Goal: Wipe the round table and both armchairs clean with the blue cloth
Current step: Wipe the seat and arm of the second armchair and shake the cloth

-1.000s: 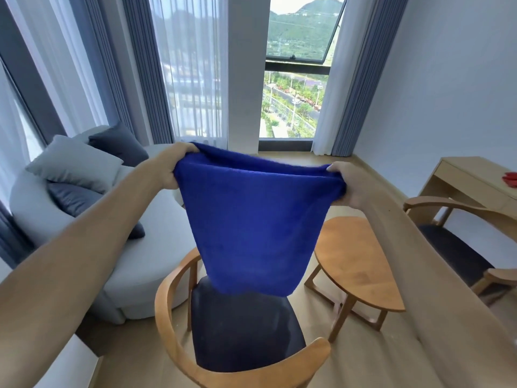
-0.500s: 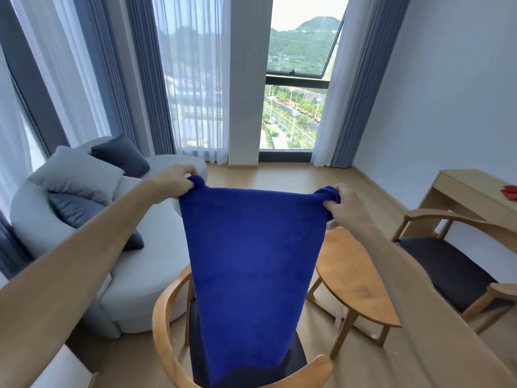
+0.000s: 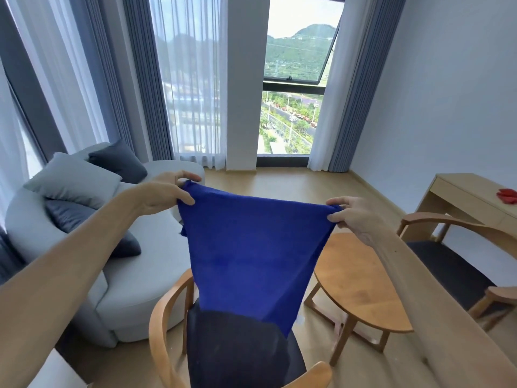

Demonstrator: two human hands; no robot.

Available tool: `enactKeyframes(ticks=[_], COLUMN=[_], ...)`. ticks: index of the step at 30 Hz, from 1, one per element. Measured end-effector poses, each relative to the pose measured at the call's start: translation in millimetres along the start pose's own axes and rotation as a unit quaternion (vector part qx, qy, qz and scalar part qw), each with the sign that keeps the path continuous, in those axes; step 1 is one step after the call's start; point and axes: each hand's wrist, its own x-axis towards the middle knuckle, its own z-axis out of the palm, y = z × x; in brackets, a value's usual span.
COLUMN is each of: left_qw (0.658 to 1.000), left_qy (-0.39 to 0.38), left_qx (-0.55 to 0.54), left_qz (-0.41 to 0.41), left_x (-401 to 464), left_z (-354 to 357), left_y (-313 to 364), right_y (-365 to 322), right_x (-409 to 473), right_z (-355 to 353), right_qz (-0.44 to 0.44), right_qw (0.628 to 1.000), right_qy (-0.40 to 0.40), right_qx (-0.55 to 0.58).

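Hands, left [image 3: 165, 193] and right [image 3: 353, 217], pinch blue cloth [image 3: 251, 256] corners, apparently above armchair [image 3: 240, 354].

The cloth [image 3: 251, 253] was a deep, even royal blue with no pattern. The near armchair [image 3: 165, 329] had a pale honey-coloured wooden frame and a black seat; the far armchair [image 3: 444, 222] matched it. The round table [image 3: 361, 284] was a warmer orange-brown wood. The sofa [image 3: 134, 292] was light grey, with one pale grey cushion [image 3: 72, 179] and dark slate-blue cushions [image 3: 119, 161]. The desk [image 3: 472, 197] was light wood, with something red [image 3: 507, 196] on it. The outer curtains [image 3: 356, 88] were grey-blue, the sheer ones [image 3: 193, 79] white. The wall [image 3: 447, 79] was pale bluish white, the floor [image 3: 293, 184] tan.
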Motion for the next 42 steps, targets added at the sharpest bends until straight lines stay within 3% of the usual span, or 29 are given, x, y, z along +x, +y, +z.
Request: enactKeyframes(ticks=[2,4,7,10,12,15,16,18,20,21,22,24,26,29,31,33,34,36,38,40,42], left_qw=[0.961,0.907,0.932,0.963,0.978,0.995,0.998,0.983,0.909,0.89,0.889,0.926,0.958,0.975,0.989,0.996,0.998,0.991,0.948,0.925,0.935], left_qy=[0.075,0.13,0.159,0.198,0.193,0.061,0.031,0.058,0.123,0.145,0.163,0.185,0.203,0.212,0.141,0.051,0.031,0.057,0.11,0.153,0.179], left_qx=[0.255,0.379,0.3,0.168,0.074,-0.076,-0.054,0.144,0.362,0.395,0.392,0.296,0.177,0.058,-0.037,-0.075,-0.048,0.117,0.284,0.33,0.286], left_qz=[0.079,0.13,0.125,0.068,0.027,0.008,0.03,0.096,0.165,0.173,0.17,0.143,0.098,0.025,-0.015,-0.011,0.002,0.044,0.092,0.109,0.106], left_x=[-3.3,-4.6,-4.3,3.0,7.3,5.7,3.0,-0.5,-1.1,-1.6,-2.5,-3.1,-0.9,5.4,7.9,7.3,6.3,3.7,1.7,0.2,0.6], left_z=[2.1,7.6,13.9,19.6,24.2,20.0,16.6,11.9,14.6,16.9,19.1,21.9,25.6,28.3,24.0,15.6,12.0,7.8,8.0,8.5,8.4], left_y=[-0.8,-4.3,-12.8,-19.0,-19.9,-17.8,-17.3,-16.6,-15.9,-15.9,-16.7,-20.3,-24.9,-28.4,-28.1,-27.6,-27.4,-25.4,-23.4,-24.3,-28.9], right_y=[4.1,7.8,8.5,6.1,1.4,-0.9,1.1,6.6,11.1,13.4,15.4,16.6,15.5,7.3,3.5,2.4,3.2,5.6,7.2,9.6,12.2], right_x=[0.4,3.4,6.5,7.8,6.2,2.4,1.6,0.5,0.7,1.3,2.6,4.8,4.6,3.0,2.4,-0.2,-0.6,-1.8,-1.6,0.0,0.0], right_z=[2.3,4.0,3.4,3.8,3.5,-3.3,-5.5,-6.6,-3.8,-2.3,-1.6,-2.2,-2.1,-1.3,-4.0,-7.2,-8.4,-8.0,-5.6,-3.7,-2.9], right_qz=[-0.059,-0.126,-0.176,-0.102,0.001,0.065,0.043,-0.033,-0.115,-0.146,-0.167,-0.186,-0.151,0.012,0.093,0.106,0.093,0.045,-0.02,-0.082,-0.125], right_qw=[0.995,0.977,0.941,0.963,0.993,0.994,0.997,0.997,0.976,0.963,0.951,0.93,0.942,0.991,0.991,0.983,0.984,0.997,0.997,0.982,0.961], right_qy=[0.041,0.082,0.154,0.18,0.107,-0.042,-0.047,0.012,0.071,0.092,0.113,0.151,0.16,0.132,0.058,-0.037,-0.06,-0.043,0.013,0.051,0.081], right_qx=[-0.064,-0.149,-0.246,-0.172,-0.04,0.074,0.047,-0.074,-0.171,-0.206,-0.235,-0.278,-0.253,-0.032,0.08,0.143,0.136,0.043,-0.076,-0.163,-0.232])
